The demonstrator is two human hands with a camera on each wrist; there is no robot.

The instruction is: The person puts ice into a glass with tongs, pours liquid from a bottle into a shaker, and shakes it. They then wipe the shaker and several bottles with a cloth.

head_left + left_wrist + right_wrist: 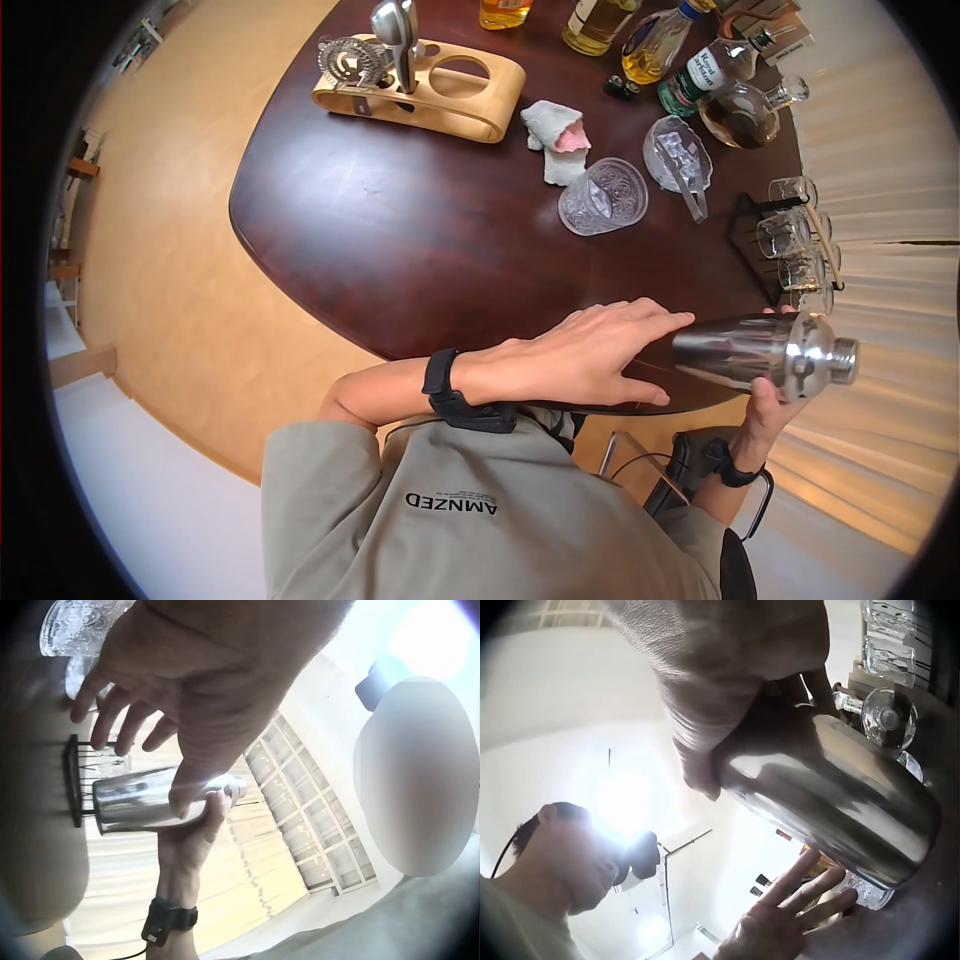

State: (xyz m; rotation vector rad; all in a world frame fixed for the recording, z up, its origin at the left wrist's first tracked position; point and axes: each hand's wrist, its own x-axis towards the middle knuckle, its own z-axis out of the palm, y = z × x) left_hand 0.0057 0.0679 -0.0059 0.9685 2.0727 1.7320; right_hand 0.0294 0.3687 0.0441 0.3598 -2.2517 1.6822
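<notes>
Silver metal cocktail shaker (735, 352), gripped in your right hand (778, 410) at the lower right of the frame.
Your right thumb and fingers curl round its upper part; it is tipped on its side, narrow top toward the right edge, broad base toward your left hand (585, 355). Your left hand's fingers are spread just beside that base, at lower centre; whether a fingertip touches the metal, I cannot tell. Beyond your hands, on the dark reddish-brown wooden table (400, 240), you have a clear patterned glass tumbler (628, 190) right of centre, a folded grey-and-pink cloth (552, 125) beside it, and a clear glass bowl (658, 140) with pale tongs (691, 192) to its upper right.
</notes>
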